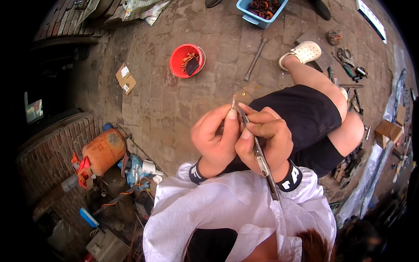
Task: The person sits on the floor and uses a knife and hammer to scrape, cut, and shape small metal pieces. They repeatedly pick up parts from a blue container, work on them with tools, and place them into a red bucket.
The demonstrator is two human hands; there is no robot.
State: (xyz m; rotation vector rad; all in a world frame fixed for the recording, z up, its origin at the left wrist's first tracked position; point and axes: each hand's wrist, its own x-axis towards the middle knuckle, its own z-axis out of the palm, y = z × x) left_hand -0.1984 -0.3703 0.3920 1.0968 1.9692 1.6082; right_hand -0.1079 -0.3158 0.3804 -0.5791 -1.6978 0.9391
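Note:
My left hand (pixel 214 136) is closed in a pinch, thumb and forefinger gripping a small thin copper-coloured piece (pixel 234 101) whose tip sticks up past them. Wrapped in the fingers of my right hand (pixel 271 134) is a long narrow dark metal tool (pixel 262 165) with a worn, riveted-looking middle. Its upper end comes close beside the copper-coloured piece; whether they touch I cannot tell. The tool's lower end slants back toward my white shirt. Both hands are held close together in front of my body, and the fingers hide part of each thing.
A red bucket (pixel 173 61) with copper-coloured scraps and a dark block stands ahead on the brick floor. Beyond it is a blue basin (pixel 250 19) of reddish-brown scraps. A metal bar (pixel 255 60) lies nearby. Several hand tools lie at right; an orange gas cylinder (pixel 104 151) lies at left.

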